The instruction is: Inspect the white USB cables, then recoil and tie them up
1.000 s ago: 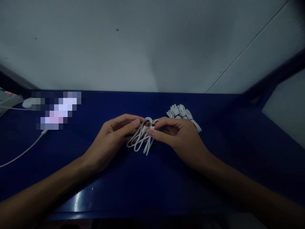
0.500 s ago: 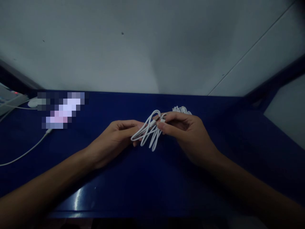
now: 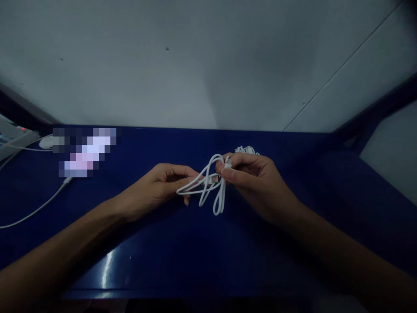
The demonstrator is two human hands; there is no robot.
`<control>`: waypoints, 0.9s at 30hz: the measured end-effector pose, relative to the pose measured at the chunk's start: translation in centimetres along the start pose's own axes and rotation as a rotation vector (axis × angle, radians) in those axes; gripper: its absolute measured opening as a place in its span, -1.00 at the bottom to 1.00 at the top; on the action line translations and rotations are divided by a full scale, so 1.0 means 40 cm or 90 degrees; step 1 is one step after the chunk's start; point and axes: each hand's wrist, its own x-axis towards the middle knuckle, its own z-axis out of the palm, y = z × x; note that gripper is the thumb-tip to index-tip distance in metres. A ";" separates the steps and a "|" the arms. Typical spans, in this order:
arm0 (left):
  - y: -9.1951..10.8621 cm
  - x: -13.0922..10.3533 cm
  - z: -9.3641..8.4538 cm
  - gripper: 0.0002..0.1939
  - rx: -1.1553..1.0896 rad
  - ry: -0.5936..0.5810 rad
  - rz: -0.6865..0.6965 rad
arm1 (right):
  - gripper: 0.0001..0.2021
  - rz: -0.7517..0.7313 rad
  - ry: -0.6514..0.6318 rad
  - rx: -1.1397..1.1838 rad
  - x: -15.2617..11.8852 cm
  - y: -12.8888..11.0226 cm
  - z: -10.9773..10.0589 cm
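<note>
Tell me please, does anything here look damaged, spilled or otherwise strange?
No damage or spill stands out on the blue table. Only the pixelated patch at its left looks odd, because it hides what lies there. The white cable in the right hand is looped loosely, with no visible break.

USB cable [image 3: 223, 192] looks like smooth plastic, its plug [image 3: 215, 178] shiny metal, tabletop [image 3: 182, 256] super glossy, wall panel [image 3: 182, 82] pretty matt

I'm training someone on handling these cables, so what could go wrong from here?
Loops of the white cable hang loose between the left hand and right hand, so they might tangle. The metal plug sits among those loops and could snag one. The right hand partly hides the white bundles and might brush them.
</note>
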 end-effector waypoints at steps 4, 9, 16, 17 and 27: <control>-0.009 0.000 0.015 -0.78 0.034 0.101 0.030 | -0.88 -0.036 0.025 -0.054 -0.004 -0.003 0.006; -0.018 0.004 0.023 -0.80 -0.039 0.147 0.053 | -0.89 -0.036 0.096 -0.080 0.001 0.008 0.000; -0.016 0.003 0.027 -0.83 -0.069 0.133 0.058 | -0.87 0.037 0.138 -0.094 0.011 0.021 -0.015; -0.017 0.004 0.027 -0.83 -0.074 0.128 0.054 | -0.87 0.047 0.132 -0.080 0.012 0.020 -0.013; -0.029 0.012 0.018 -0.83 -0.161 0.164 0.083 | -0.86 0.098 0.060 0.028 0.009 0.013 -0.002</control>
